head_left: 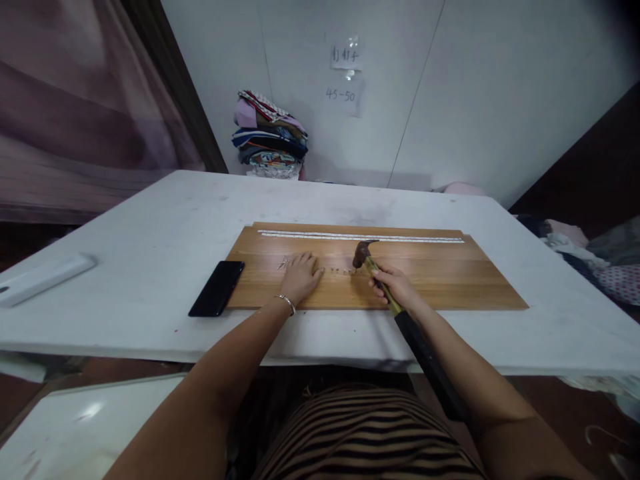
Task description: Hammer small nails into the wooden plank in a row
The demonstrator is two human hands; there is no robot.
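Note:
My right hand (394, 283) is wrapped around the yellow upper handle of a claw hammer (384, 291), close to its rusty head. The black grip slants back along my right forearm. The head hovers at the right end of a short row of small nails (343, 271) standing in a wooden board (440, 273). My left hand (301, 277) rests flat on the board with its fingers apart, left of that row. Beside its fingertips lies a small pile of loose nails (283, 263). Two white measuring strips (360, 237) run along the board's far edge.
A black phone (217, 288) lies over the board's left end on the white table (150, 233). Farther left is a white elongated object (45, 279). Folded clothes (273, 137) are stacked by the wall at the back. More cloth (623, 283) sits off the table's right side.

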